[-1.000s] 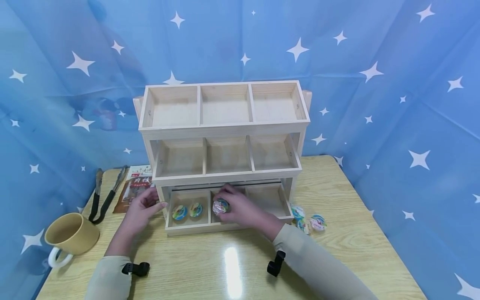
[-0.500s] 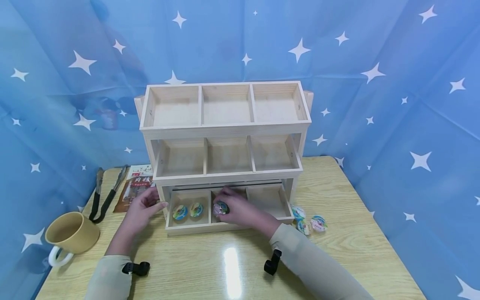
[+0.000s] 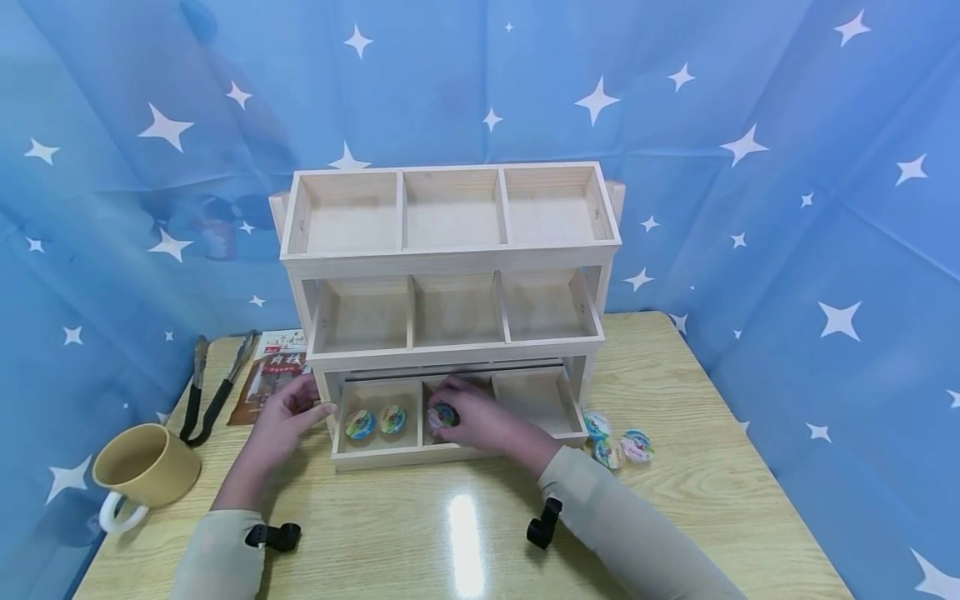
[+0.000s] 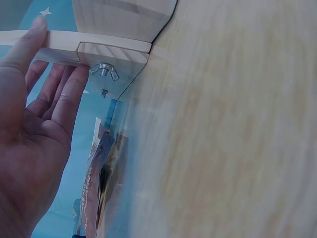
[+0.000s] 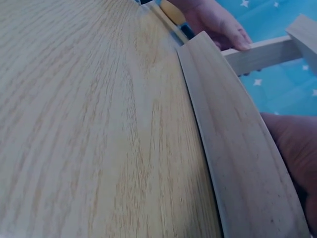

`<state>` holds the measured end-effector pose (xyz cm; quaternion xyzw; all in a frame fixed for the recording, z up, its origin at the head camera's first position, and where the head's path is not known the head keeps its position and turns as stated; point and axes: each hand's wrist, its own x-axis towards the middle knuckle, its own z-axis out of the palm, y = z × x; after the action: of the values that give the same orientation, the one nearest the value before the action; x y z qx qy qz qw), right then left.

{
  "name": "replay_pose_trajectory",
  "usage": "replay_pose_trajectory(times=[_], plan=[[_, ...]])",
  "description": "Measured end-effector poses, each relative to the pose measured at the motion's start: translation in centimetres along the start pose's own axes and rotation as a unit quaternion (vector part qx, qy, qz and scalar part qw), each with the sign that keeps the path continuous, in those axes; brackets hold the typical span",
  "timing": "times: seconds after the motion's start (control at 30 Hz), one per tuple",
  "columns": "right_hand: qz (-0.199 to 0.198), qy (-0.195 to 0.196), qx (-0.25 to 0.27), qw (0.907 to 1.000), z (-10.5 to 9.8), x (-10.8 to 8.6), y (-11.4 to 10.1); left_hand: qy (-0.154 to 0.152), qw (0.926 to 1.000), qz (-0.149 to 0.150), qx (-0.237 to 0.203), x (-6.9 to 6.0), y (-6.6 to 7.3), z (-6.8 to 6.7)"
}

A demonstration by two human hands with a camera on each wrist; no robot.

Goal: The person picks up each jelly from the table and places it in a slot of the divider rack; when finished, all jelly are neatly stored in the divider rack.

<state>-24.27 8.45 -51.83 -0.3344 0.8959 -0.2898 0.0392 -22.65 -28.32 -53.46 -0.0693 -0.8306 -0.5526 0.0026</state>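
A three-tier wooden rack (image 3: 457, 360) stands on the table. At its lower left, my left hand (image 3: 285, 421) grips the upright. In the left wrist view, the thumb lies on one side of that upright (image 4: 64, 38) and the fingers on the other, near a wing nut (image 4: 103, 71). Inside the bottom tier's middle compartment, my right hand (image 3: 480, 418) pinches a small jelly cup (image 3: 442, 415) with a printed lid, partly covered by the fingers. Two similar jelly cups, one blue-lidded (image 3: 361, 425) and another (image 3: 393, 419) beside it, sit in the left compartment. The bottom tier's front board hides the right fingers in the right wrist view.
Several more jelly cups (image 3: 637, 446) lie on the table right of the rack. Left of it are black-handled tongs (image 3: 213, 404), a brown printed packet (image 3: 262, 385) and a yellow mug (image 3: 146, 468) with a white handle. A blue star-patterned cloth (image 3: 480, 92) surrounds the table.
The jelly cup in my right hand has turned slightly, its printed lid now facing up more, and sits within the middle compartment. My left hand stays on the upright.
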Motion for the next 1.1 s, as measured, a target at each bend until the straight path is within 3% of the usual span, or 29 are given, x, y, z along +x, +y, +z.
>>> replay_pose_trajectory(times=[0.27, 0.6, 0.83, 1.1], plan=[[0.026, -0.011, 0.007, 0.9996, -0.5, -0.3, 0.0, -0.006, 1.0, 0.0, -0.006, 0.2, -0.1, 0.1], [0.005, 0.006, 0.021, 0.9998, -1.5, -1.2, -0.3, -0.003, 1.0, -0.006, -0.001, 0.2, -0.1, -0.1], [-0.002, 0.057, 0.018, 0.9982, -3.0, -4.6, -0.4, 0.003, 0.9998, -0.009, 0.019, 0.0, -0.3, -0.2], [-0.055, 0.14, 0.031, 0.9882, -5.6, -10.1, 0.4, -0.003, 0.9998, 0.0, 0.019, 0.3, -0.2, -0.1]])
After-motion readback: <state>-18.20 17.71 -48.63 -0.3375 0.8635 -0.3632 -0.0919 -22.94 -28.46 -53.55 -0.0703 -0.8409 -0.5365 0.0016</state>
